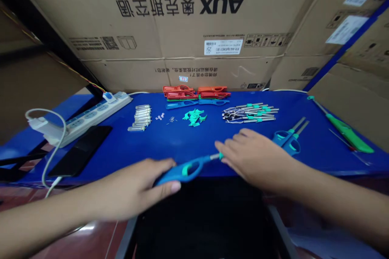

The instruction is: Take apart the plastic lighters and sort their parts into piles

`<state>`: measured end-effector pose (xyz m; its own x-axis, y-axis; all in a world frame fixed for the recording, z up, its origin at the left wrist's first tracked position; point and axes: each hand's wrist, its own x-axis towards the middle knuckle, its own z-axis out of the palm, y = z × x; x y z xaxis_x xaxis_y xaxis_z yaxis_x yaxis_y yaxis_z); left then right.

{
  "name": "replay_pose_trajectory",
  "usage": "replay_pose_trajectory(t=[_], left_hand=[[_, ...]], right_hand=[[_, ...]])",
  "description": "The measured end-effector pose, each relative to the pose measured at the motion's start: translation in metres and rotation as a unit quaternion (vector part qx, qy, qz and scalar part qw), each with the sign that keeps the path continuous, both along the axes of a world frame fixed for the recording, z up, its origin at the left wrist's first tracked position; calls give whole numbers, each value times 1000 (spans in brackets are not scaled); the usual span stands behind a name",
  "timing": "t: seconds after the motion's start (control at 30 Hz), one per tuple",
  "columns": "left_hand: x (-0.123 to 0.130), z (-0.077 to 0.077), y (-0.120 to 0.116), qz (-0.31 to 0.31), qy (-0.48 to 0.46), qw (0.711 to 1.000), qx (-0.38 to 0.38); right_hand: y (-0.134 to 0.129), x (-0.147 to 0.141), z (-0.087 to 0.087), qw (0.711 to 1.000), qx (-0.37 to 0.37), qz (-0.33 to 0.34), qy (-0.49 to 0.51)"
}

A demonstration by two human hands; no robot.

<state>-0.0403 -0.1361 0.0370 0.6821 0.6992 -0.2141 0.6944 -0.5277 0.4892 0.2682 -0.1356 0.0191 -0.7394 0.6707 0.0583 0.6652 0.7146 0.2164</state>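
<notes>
A blue stick lighter [182,171] with a teal trigger is held level at the table's front edge. My left hand [142,188] is closed round its handle end, thumb below. My right hand [252,161] has its fingers closed at the tip of the metal nozzle, where a bit of teal plastic [221,155] shows; the rest of that grip is hidden. Two more blue lighters [287,139] with metal nozzles lie just behind my right wrist. Beyond my hands are teal triggers [194,117] in a pile and nozzle assemblies [251,113] with wires.
Red, orange and blue handle shells [197,93] are stacked at the back against a cardboard wall [188,28]. Clear cylinders [141,118] and tiny parts lie left of centre. A power strip [91,117] and black phone [82,151] occupy the left; a green lighter [346,129] lies right.
</notes>
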Motion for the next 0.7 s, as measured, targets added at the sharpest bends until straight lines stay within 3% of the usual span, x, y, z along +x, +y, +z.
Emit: replay_pose_trajectory(t=[0.07,0.17,0.3,0.43,0.57,0.7], left_hand=[[23,-3,29,9,30,999,42],[50,-19,73,-29,18,993,113],[69,-46,106,-55,-5,986,159],[72,-62,106,-39,-36,986,159],[68,-68,95,-8,-54,988,147],[66,-71,88,3,-45,984,171]], right_hand=[[28,2,10,999,-10,-12,35],[64,-1,15,990,-82,6,113],[92,-10,0,986,-120,-7,113],[96,-12,-17,976,-159,-45,139],[93,-14,-22,959,-214,-72,172],[87,-20,-24,960,-187,-74,195]])
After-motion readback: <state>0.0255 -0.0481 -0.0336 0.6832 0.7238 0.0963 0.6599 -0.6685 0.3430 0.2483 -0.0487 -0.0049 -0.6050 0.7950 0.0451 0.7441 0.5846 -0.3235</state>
